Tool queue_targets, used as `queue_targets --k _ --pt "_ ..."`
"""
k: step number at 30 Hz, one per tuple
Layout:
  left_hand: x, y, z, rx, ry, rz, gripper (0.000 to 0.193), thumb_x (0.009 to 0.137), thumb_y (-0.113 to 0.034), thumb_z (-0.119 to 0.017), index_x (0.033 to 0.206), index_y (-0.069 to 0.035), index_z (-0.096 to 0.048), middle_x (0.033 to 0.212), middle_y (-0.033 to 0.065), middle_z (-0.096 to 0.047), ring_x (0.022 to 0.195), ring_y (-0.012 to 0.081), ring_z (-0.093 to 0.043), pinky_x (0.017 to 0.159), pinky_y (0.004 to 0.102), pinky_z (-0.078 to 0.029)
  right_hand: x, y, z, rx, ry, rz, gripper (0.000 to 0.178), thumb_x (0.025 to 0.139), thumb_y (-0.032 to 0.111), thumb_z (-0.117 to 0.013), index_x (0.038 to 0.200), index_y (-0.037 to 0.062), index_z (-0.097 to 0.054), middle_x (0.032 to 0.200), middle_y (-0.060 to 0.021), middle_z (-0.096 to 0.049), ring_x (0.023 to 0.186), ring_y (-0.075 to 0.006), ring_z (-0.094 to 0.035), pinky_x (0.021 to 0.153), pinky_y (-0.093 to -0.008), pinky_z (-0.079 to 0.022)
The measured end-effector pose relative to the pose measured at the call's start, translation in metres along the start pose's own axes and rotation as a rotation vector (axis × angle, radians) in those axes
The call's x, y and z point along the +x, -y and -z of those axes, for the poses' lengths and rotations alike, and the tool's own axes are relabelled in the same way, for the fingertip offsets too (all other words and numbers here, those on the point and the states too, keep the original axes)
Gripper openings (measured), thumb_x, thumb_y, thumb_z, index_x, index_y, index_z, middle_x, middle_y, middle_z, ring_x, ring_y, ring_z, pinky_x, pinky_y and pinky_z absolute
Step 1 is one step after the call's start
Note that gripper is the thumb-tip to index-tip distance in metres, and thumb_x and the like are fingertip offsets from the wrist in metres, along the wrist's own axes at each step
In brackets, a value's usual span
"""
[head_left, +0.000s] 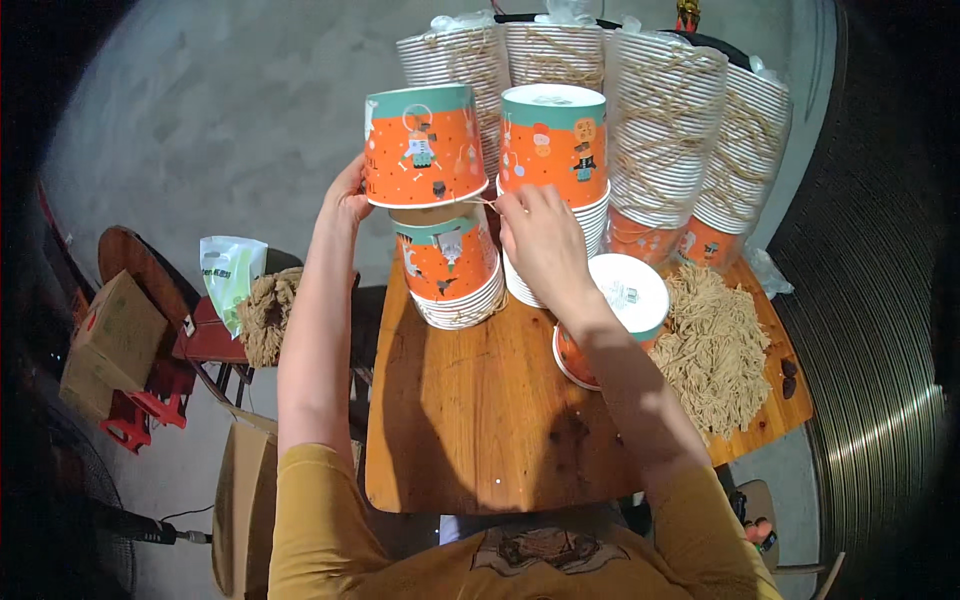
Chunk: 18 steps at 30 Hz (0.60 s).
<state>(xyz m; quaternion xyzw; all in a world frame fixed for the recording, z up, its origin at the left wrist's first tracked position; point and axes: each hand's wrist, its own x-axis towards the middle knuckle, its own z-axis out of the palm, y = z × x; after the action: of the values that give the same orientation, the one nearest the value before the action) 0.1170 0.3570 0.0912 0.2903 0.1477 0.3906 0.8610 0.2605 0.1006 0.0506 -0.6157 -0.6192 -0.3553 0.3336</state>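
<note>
Up at the far end of the wooden worktop [470, 420], seen from the head camera, the person holds an orange paper bucket [424, 146] upside down in the air. The left hand [347, 198] is shut on its near left rim. The right hand [540, 240] pinches a thin string [482, 202] that runs to the rim of that bucket, with finger and thumb pressed together on it.

Just under the lifted bucket stands a short stack of buckets [452, 268], also upside down. A second stack [553, 150] stands just right of it, behind the right hand. One more bucket [625, 300] lies tipped under the right arm. A pile of tan strings [715, 345] lies on the right side of the worktop. Tall rows of buckets with strings [660, 120] stand at the back.

My guess is that the string is being fixed to the bucket right now. The next move needs a steady bucket and a tight pinch, because the string is thin and could slip out.
</note>
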Motion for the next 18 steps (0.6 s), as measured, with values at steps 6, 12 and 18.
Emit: queue_targets --k 6,12,18 --pt "0.023 -0.030 0.026 -0.094 0.007 -0.014 0.014 0.092 -0.005 -0.047 0.098 0.006 -0.054 0.081 0.0094 -0.064 0.063 0.0147 -0.063 0.063 0.0338 -0.061 -0.009 0.035 -0.007 0.168 0.191 -0.211 0.034 0.083 0.020 -0.058 0.109 -0.0015 -0.053 0.094 -0.0167 -0.058 0.085 -0.0308 -0.058 0.076 -0.0380 -0.050" --pt "0.026 -0.023 0.030 -0.131 -0.004 -0.060 0.018 0.093 -0.005 -0.043 0.103 0.005 -0.053 0.093 0.0133 -0.064 0.074 0.0187 -0.066 0.068 0.0367 -0.060 -0.014 0.018 -0.002 1.731 0.312 -1.065 0.035 0.087 0.022 -0.060 0.115 0.0031 -0.053 0.094 -0.0028 -0.058 0.074 -0.0077 -0.056 0.055 -0.0185 -0.042" --pt "0.000 -0.020 0.007 -0.203 -0.014 -0.035 0.025 0.094 -0.007 -0.042 0.114 0.007 -0.049 0.114 0.0212 -0.058 0.100 0.0299 -0.062 0.081 0.0471 -0.056 -0.029 0.017 -0.001 1.587 -0.067 -1.166 0.030 0.090 0.017 -0.054 0.116 0.0021 -0.050 0.109 -0.0064 -0.052 0.101 -0.0140 -0.052 0.075 -0.0268 -0.046"
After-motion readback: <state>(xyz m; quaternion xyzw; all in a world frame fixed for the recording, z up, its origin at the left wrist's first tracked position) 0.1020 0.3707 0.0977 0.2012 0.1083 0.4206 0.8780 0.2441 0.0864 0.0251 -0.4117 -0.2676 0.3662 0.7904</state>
